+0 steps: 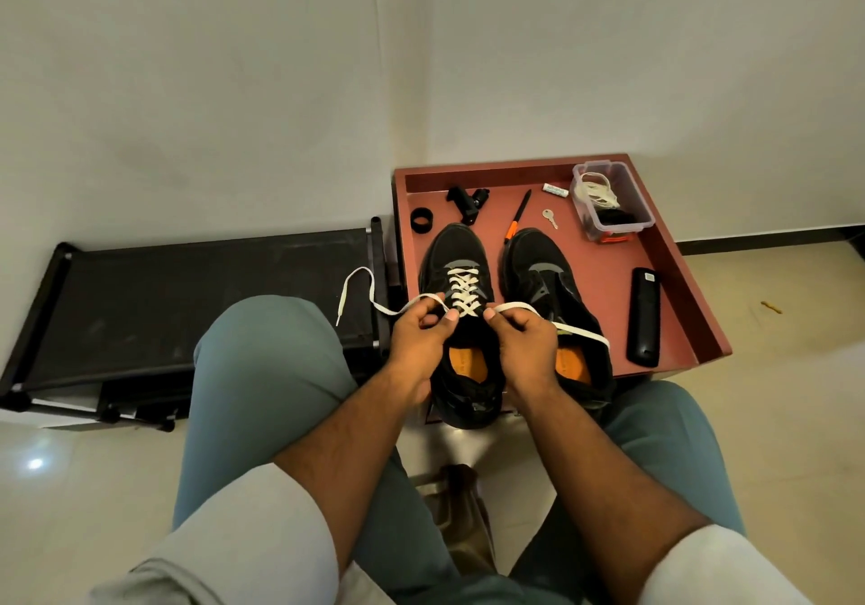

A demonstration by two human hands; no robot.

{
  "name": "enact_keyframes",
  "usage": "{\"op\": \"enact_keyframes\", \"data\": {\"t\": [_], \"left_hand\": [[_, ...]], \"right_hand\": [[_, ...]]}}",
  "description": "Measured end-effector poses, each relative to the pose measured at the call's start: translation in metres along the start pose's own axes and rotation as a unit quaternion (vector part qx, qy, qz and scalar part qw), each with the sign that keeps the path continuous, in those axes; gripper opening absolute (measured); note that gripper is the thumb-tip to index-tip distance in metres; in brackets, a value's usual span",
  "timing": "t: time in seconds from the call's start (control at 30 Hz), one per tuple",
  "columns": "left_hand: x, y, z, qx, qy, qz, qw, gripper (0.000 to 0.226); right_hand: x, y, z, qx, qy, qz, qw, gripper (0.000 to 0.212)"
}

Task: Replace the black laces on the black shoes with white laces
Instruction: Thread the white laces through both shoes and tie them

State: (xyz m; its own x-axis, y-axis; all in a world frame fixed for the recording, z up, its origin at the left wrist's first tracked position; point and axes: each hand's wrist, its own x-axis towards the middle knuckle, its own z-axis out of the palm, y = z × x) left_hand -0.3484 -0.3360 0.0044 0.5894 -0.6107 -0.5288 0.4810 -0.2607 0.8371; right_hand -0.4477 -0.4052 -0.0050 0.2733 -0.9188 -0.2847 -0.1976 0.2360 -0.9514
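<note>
Two black shoes with orange insoles stand side by side on a red tray (664, 277). The left shoe (456, 253) carries a white lace (463, 291) crossed through several eyelets. My left hand (421, 337) pinches the lace's left end, which loops out to the left over the black rack. My right hand (524, 342) pinches the right end, which trails across the right shoe (538, 263). That right shoe shows no lace in its eyelets. A clear plastic box (608, 202) at the tray's back right holds another white lace and something black.
On the tray lie a black remote (645, 319), a key (550, 218), an orange-and-black pen (517, 218), a small battery (555, 190), a black ring (421, 219) and a black clip-like part (468, 204). A low black rack (187, 305) stands left. My knees flank the tray.
</note>
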Motion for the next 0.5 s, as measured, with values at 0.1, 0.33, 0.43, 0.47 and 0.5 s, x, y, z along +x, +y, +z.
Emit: {"op": "enact_keyframes", "data": {"t": [0.1, 0.33, 0.43, 0.47, 0.5], "left_hand": [[0.002, 0.005, 0.0, -0.033, 0.006, 0.006, 0.999, 0.021], [0.009, 0.003, -0.003, -0.147, 0.114, -0.074, 0.98, 0.008], [0.011, 0.0, -0.005, -0.18, 0.141, -0.091, 0.969, 0.009], [0.012, 0.0, -0.004, -0.181, 0.146, -0.092, 0.968, 0.011], [0.012, 0.0, -0.004, -0.179, 0.147, -0.092, 0.968, 0.013]], "right_hand": [[-0.001, 0.004, 0.004, 0.03, 0.04, 0.027, 0.998, 0.014], [0.005, 0.011, 0.009, 0.022, 0.102, 0.043, 0.994, 0.02], [0.006, 0.013, 0.011, 0.053, 0.128, 0.065, 0.988, 0.018], [0.006, 0.013, 0.012, 0.058, 0.132, 0.069, 0.987, 0.018], [0.005, 0.013, 0.012, 0.066, 0.131, 0.072, 0.986, 0.017]]}}
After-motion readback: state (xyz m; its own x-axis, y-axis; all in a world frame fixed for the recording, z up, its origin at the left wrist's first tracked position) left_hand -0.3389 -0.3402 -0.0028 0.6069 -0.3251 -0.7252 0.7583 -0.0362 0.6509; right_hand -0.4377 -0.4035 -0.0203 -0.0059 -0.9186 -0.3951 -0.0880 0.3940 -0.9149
